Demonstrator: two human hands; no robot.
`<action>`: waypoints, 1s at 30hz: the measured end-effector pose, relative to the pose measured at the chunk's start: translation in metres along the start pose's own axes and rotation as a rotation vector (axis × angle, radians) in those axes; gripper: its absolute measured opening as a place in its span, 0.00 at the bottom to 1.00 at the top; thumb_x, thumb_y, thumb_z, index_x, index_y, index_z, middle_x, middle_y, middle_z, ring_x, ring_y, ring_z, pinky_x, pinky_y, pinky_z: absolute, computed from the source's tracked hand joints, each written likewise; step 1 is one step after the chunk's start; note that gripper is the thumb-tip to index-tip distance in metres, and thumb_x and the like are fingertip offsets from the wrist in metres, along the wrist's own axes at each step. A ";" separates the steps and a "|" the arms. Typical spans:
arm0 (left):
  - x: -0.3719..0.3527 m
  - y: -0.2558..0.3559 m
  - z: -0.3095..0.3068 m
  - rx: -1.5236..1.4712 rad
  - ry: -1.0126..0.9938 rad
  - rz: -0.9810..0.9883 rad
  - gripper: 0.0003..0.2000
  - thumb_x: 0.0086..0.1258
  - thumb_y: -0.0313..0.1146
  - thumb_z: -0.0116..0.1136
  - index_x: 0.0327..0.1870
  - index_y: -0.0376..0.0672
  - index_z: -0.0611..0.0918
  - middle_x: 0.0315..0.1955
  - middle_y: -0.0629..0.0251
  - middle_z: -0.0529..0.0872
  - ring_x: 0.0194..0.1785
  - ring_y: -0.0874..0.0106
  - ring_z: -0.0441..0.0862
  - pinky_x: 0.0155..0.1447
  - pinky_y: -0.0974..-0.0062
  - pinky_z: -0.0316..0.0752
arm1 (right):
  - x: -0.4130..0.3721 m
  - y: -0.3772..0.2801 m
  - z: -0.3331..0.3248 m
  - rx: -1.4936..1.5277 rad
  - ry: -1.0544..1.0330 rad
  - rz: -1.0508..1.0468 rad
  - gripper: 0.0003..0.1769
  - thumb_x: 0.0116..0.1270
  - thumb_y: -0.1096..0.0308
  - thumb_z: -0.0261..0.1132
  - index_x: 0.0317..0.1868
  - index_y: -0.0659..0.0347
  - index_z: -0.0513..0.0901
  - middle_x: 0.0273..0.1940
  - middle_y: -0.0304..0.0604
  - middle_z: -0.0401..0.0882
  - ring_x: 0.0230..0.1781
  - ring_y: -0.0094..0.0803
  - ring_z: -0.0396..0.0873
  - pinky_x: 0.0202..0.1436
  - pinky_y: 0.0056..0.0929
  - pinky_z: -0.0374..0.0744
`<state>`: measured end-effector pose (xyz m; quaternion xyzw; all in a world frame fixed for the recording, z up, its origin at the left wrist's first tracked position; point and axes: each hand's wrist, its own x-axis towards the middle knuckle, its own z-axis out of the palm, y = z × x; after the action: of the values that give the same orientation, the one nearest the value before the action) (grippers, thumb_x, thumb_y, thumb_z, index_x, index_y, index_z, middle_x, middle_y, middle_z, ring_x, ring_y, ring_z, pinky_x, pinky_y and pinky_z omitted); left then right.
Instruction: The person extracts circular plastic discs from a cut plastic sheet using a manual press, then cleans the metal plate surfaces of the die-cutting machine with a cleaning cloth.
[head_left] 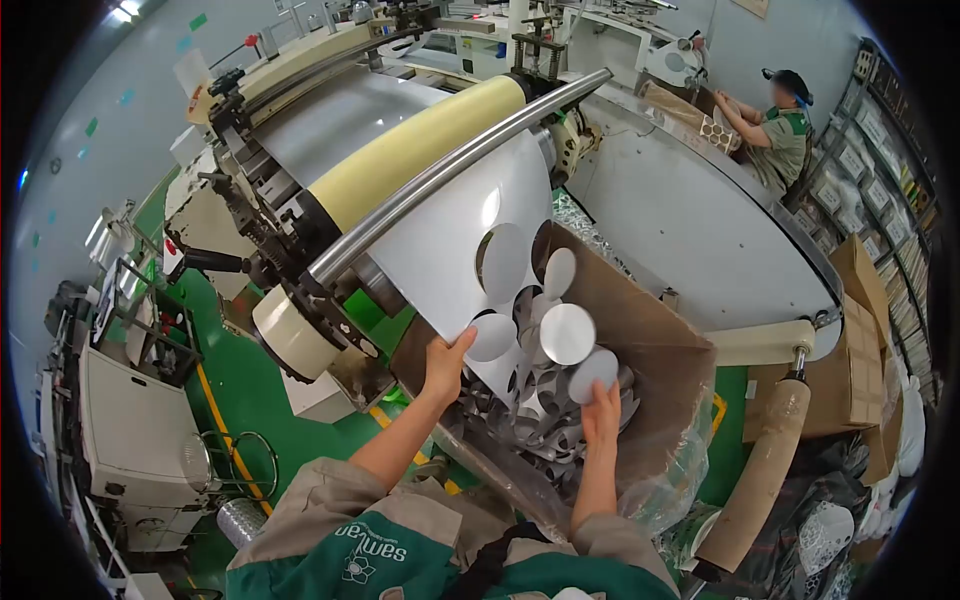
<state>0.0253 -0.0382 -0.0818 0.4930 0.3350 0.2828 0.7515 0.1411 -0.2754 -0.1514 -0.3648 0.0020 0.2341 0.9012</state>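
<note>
My left fingers (462,342) pinched the lower edge of the punched silver sheet (440,250). My right fingers (601,396) lay pressed together against a round disc (592,370), though whether they gripped it I could not tell. Below both hung tangled scrap webbing (535,435) in a lined cardboard box (655,345). The steel bar (450,170) and yellow roller (415,155) crowded the sheet from above. A co-worker (780,135) sat well apart.
</note>
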 end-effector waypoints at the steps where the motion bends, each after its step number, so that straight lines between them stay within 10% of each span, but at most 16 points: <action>1: 0.004 -0.014 -0.006 -0.019 -0.024 0.021 0.14 0.62 0.38 0.64 0.39 0.35 0.82 0.25 0.77 0.78 0.23 0.89 0.62 0.25 0.84 0.55 | -0.002 -0.017 0.048 -0.156 -0.141 0.008 0.31 0.60 0.76 0.62 0.64 0.61 0.63 0.59 0.44 0.69 0.56 0.33 0.71 0.56 0.34 0.71; 4: -0.010 0.000 0.003 -0.013 -0.123 0.004 0.12 0.62 0.39 0.64 0.38 0.40 0.83 0.23 0.80 0.76 0.23 0.89 0.63 0.26 0.85 0.56 | 0.036 0.004 0.109 -0.646 -0.559 0.020 0.27 0.59 0.74 0.63 0.60 0.66 0.68 0.58 0.46 0.70 0.52 0.29 0.73 0.56 0.28 0.71; 8: -0.012 0.042 0.009 -0.057 -0.053 -0.018 0.18 0.63 0.36 0.62 0.52 0.39 0.75 0.34 0.70 0.81 0.34 0.81 0.75 0.36 0.83 0.68 | 0.046 0.032 0.056 -0.288 -0.350 0.297 0.22 0.63 0.70 0.63 0.56 0.67 0.72 0.53 0.44 0.75 0.51 0.31 0.75 0.56 0.31 0.72; 9: -0.007 0.054 0.008 0.000 0.033 0.040 0.23 0.65 0.36 0.60 0.58 0.39 0.68 0.50 0.64 0.76 0.48 0.76 0.76 0.52 0.77 0.71 | 0.039 0.034 0.024 -0.054 -0.196 0.331 0.19 0.63 0.67 0.63 0.54 0.63 0.74 0.50 0.40 0.77 0.51 0.33 0.75 0.58 0.35 0.71; 11: 0.019 0.051 -0.003 -0.067 0.048 0.237 0.18 0.64 0.35 0.61 0.53 0.38 0.74 0.46 0.67 0.79 0.48 0.77 0.75 0.53 0.76 0.68 | 0.025 0.026 -0.018 0.141 0.176 0.316 0.19 0.64 0.69 0.62 0.55 0.62 0.73 0.51 0.40 0.76 0.53 0.34 0.74 0.59 0.37 0.70; 18: -0.012 0.038 0.006 -0.011 -0.095 0.116 0.08 0.63 0.31 0.61 0.38 0.37 0.81 0.34 0.71 0.82 0.38 0.81 0.75 0.44 0.80 0.69 | 0.041 -0.010 0.159 -0.449 -0.585 -0.024 0.23 0.61 0.72 0.63 0.57 0.67 0.72 0.51 0.42 0.76 0.52 0.28 0.72 0.56 0.26 0.68; 21: 0.000 0.002 -0.021 0.166 -0.295 -0.083 0.11 0.63 0.32 0.62 0.42 0.36 0.79 0.37 0.69 0.82 0.40 0.80 0.76 0.46 0.79 0.70 | 0.055 0.012 0.137 -0.641 -0.575 0.216 0.21 0.62 0.73 0.63 0.55 0.66 0.73 0.51 0.42 0.76 0.52 0.30 0.73 0.56 0.28 0.70; 26: 0.007 0.084 0.000 -0.200 -0.024 0.137 0.16 0.65 0.32 0.60 0.50 0.34 0.74 0.44 0.63 0.80 0.47 0.75 0.77 0.52 0.77 0.71 | 0.052 0.018 0.038 0.059 0.008 0.049 0.23 0.64 0.76 0.58 0.60 0.64 0.67 0.56 0.47 0.71 0.56 0.37 0.72 0.61 0.38 0.71; 30: 0.035 0.079 -0.019 -0.183 -0.049 0.225 0.12 0.68 0.33 0.56 0.49 0.37 0.76 0.44 0.64 0.81 0.49 0.74 0.77 0.56 0.74 0.70 | 0.049 -0.020 0.155 -0.309 -0.349 -0.068 0.31 0.57 0.76 0.65 0.61 0.65 0.66 0.58 0.47 0.69 0.55 0.33 0.72 0.61 0.34 0.69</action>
<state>0.0242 0.0267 -0.0220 0.4635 0.2322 0.3826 0.7648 0.1669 -0.1654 -0.0336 -0.4524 -0.2019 0.2607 0.8286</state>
